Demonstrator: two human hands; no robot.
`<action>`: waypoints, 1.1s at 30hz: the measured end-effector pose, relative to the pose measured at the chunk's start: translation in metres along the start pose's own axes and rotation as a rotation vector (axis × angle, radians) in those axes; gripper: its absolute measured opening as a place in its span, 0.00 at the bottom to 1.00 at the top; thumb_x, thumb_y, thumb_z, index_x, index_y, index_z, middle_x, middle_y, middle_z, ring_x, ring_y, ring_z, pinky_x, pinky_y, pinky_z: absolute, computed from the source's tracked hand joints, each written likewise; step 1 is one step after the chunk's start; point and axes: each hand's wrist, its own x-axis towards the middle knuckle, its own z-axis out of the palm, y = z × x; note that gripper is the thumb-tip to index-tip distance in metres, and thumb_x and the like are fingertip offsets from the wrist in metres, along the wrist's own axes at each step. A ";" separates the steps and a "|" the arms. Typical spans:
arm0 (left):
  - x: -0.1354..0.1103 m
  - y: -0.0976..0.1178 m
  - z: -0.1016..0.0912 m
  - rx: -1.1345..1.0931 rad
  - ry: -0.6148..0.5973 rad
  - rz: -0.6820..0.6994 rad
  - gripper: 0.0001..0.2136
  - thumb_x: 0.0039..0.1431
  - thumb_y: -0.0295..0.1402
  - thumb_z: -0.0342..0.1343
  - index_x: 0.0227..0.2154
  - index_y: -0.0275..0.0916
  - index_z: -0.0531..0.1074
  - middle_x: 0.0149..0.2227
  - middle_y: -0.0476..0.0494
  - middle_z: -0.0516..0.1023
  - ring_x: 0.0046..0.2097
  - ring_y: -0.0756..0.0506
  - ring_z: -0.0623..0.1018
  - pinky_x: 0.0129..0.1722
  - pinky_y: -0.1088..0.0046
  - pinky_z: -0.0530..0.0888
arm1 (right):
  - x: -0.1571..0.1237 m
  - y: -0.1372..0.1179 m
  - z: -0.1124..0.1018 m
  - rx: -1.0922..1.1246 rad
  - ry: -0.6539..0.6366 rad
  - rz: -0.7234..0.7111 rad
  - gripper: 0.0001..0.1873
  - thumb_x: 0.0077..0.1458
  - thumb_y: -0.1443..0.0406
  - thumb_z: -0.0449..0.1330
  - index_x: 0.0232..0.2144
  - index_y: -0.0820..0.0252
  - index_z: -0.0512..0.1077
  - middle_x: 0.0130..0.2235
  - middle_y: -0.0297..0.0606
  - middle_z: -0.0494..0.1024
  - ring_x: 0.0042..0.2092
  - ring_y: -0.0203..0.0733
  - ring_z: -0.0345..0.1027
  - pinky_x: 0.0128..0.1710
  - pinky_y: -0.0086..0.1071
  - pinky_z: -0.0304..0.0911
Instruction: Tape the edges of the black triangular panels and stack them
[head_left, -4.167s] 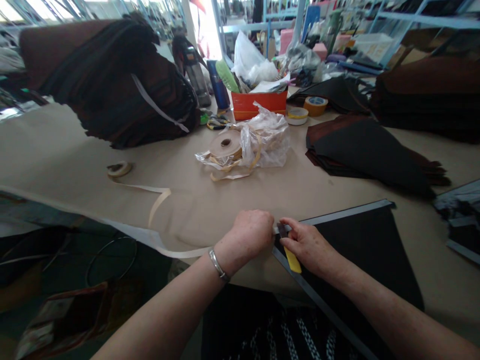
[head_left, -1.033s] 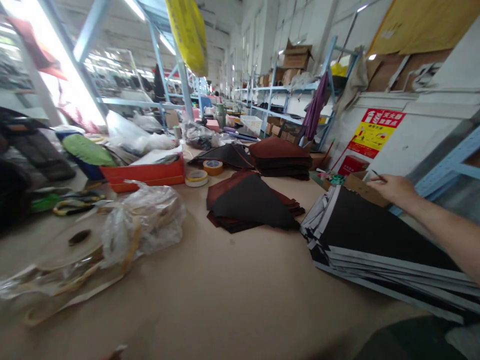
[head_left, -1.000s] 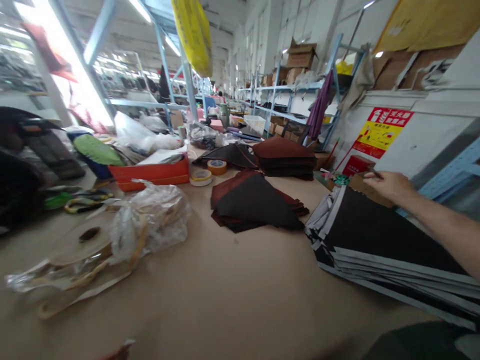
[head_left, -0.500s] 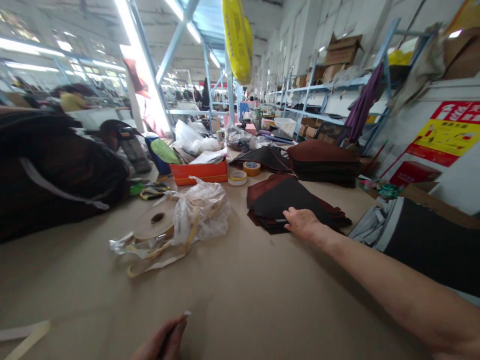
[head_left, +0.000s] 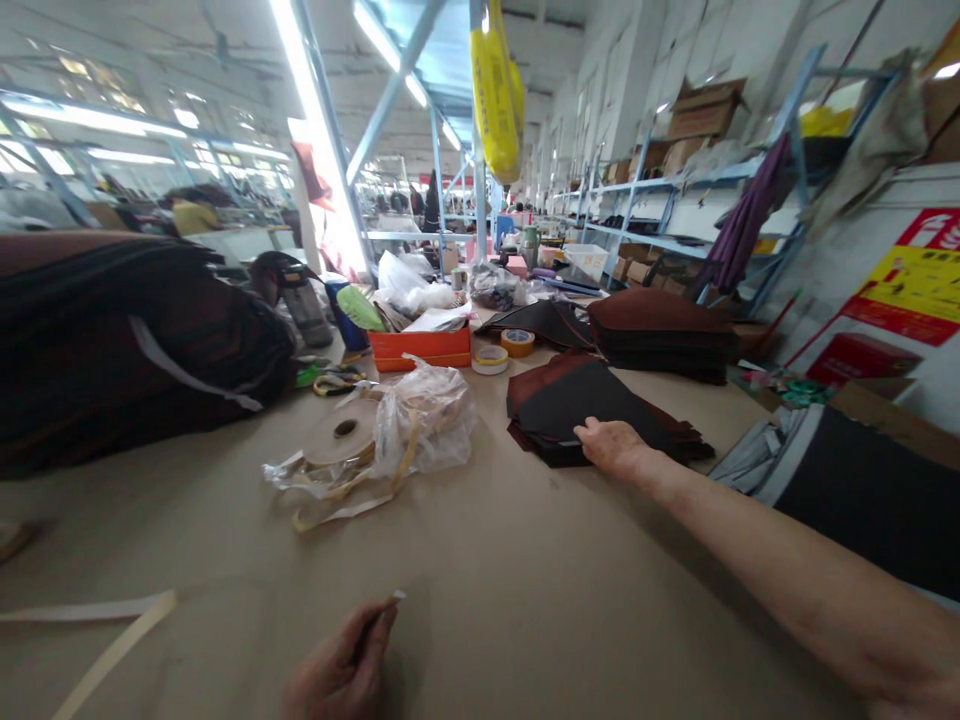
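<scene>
My left hand (head_left: 345, 660) is low over the table at the bottom of the head view, thumb and finger pinched together. A small white piece (head_left: 399, 596) sticks out of that pinch; its kind is too small to tell. Over on the right, my right hand (head_left: 615, 447) is closed at the near edge of a black cut panel (head_left: 589, 400). That panel lies on top of a low stack of black and brown pieces (head_left: 529, 385). The fingertips at its edge are partly hidden.
A tape roll (head_left: 341, 435) sits beside a crumpled plastic bag (head_left: 427, 415), with a loose pale strip (head_left: 120, 610) at left. Behind are an orange box (head_left: 420, 350), scissors (head_left: 337, 382) and rolls of tape (head_left: 517, 343). Dark piles (head_left: 660, 335) flank the table.
The view has turned a little left, so the scene sits further right. My right hand stays at the panel's edge. My left hand, still pinched, shows slightly higher in view.
</scene>
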 end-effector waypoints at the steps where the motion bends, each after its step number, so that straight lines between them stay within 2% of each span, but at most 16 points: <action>1: 0.000 0.002 0.000 0.000 -0.006 -0.009 0.13 0.53 0.47 0.55 0.30 0.44 0.77 0.30 0.49 0.81 0.31 0.46 0.80 0.30 0.79 0.74 | -0.001 0.005 0.001 0.023 0.003 -0.012 0.14 0.59 0.67 0.49 0.43 0.63 0.72 0.45 0.51 0.72 0.43 0.46 0.72 0.39 0.34 0.63; 5: -0.001 0.008 0.000 0.012 -0.006 -0.027 0.11 0.54 0.44 0.54 0.30 0.44 0.76 0.29 0.51 0.81 0.32 0.47 0.79 0.31 0.80 0.72 | -0.006 0.026 -0.003 0.119 0.066 0.004 0.16 0.61 0.65 0.48 0.40 0.58 0.75 0.44 0.42 0.76 0.44 0.42 0.72 0.42 0.31 0.63; 8: -0.001 0.011 0.002 0.010 -0.004 -0.019 0.12 0.54 0.45 0.53 0.29 0.44 0.75 0.28 0.50 0.80 0.31 0.46 0.79 0.31 0.78 0.71 | -0.017 0.026 -0.013 0.180 0.164 0.047 0.19 0.63 0.64 0.44 0.44 0.59 0.74 0.44 0.42 0.77 0.45 0.42 0.71 0.43 0.31 0.62; 11: 0.000 0.015 0.000 -0.007 -0.014 -0.010 0.13 0.55 0.45 0.53 0.28 0.42 0.75 0.24 0.50 0.78 0.28 0.48 0.76 0.29 0.78 0.70 | -0.044 0.001 -0.021 0.247 0.209 -0.023 0.18 0.63 0.64 0.45 0.46 0.56 0.73 0.46 0.38 0.76 0.45 0.39 0.70 0.42 0.28 0.61; 13: 0.000 0.018 -0.004 -0.035 -0.041 -0.005 0.13 0.54 0.44 0.53 0.27 0.41 0.74 0.21 0.51 0.74 0.24 0.49 0.74 0.26 0.78 0.68 | -0.072 -0.024 -0.018 0.267 0.195 -0.171 0.16 0.61 0.67 0.48 0.45 0.54 0.73 0.45 0.36 0.76 0.43 0.37 0.70 0.41 0.26 0.60; 16: -0.003 0.022 -0.013 -0.073 -0.101 -0.022 0.13 0.53 0.44 0.53 0.28 0.40 0.73 0.21 0.51 0.74 0.26 0.48 0.74 0.28 0.78 0.69 | -0.119 -0.062 0.001 0.239 0.164 -0.435 0.13 0.58 0.71 0.51 0.41 0.56 0.73 0.38 0.36 0.76 0.38 0.36 0.70 0.36 0.26 0.60; 18: -0.007 0.029 -0.017 -0.077 -0.127 -0.035 0.13 0.53 0.45 0.53 0.29 0.40 0.73 0.25 0.50 0.76 0.29 0.48 0.75 0.31 0.77 0.69 | -0.145 -0.081 0.019 0.223 0.154 -0.514 0.12 0.57 0.72 0.53 0.39 0.57 0.73 0.35 0.36 0.75 0.33 0.36 0.69 0.32 0.27 0.59; 21: -0.016 0.050 -0.015 -0.093 -0.244 -0.037 0.12 0.54 0.44 0.52 0.27 0.40 0.71 0.24 0.50 0.74 0.28 0.50 0.72 0.30 0.77 0.67 | -0.168 -0.092 0.038 0.304 0.154 -0.466 0.11 0.56 0.72 0.54 0.39 0.58 0.74 0.38 0.38 0.75 0.31 0.35 0.69 0.28 0.27 0.59; 23: -0.024 0.068 -0.007 -0.107 -0.385 -0.067 0.13 0.55 0.42 0.51 0.24 0.39 0.70 0.20 0.52 0.69 0.24 0.51 0.68 0.27 0.77 0.65 | -0.173 -0.092 0.039 0.506 0.136 -0.403 0.11 0.56 0.68 0.55 0.41 0.58 0.74 0.41 0.40 0.75 0.34 0.37 0.70 0.31 0.28 0.61; 25: -0.031 0.085 0.005 -0.104 -0.517 -0.113 0.13 0.56 0.40 0.50 0.21 0.38 0.67 0.17 0.54 0.65 0.22 0.52 0.64 0.24 0.77 0.62 | -0.174 -0.089 0.033 0.820 0.084 -0.299 0.12 0.57 0.64 0.56 0.42 0.60 0.74 0.40 0.40 0.76 0.37 0.38 0.71 0.36 0.29 0.63; 28: -0.041 0.101 0.023 -0.102 -0.636 -0.134 0.12 0.55 0.37 0.51 0.18 0.38 0.66 0.16 0.55 0.64 0.21 0.53 0.62 0.23 0.78 0.60 | -0.179 -0.090 0.016 1.251 -0.076 -0.078 0.12 0.55 0.60 0.57 0.39 0.59 0.74 0.35 0.36 0.77 0.36 0.37 0.70 0.38 0.30 0.64; 30: -0.045 0.105 0.032 -0.115 -0.682 -0.133 0.12 0.55 0.36 0.52 0.19 0.38 0.66 0.17 0.55 0.64 0.22 0.53 0.63 0.24 0.78 0.60 | -0.183 -0.095 0.008 1.418 -0.192 0.009 0.11 0.52 0.59 0.59 0.36 0.59 0.74 0.33 0.35 0.76 0.35 0.37 0.69 0.37 0.30 0.64; 33: -0.048 0.108 0.040 -0.117 -0.723 -0.117 0.12 0.55 0.37 0.52 0.19 0.38 0.65 0.18 0.56 0.64 0.23 0.54 0.63 0.24 0.78 0.59 | -0.185 -0.102 0.004 1.537 -0.304 0.061 0.11 0.48 0.60 0.62 0.34 0.59 0.74 0.33 0.35 0.75 0.34 0.36 0.67 0.35 0.29 0.62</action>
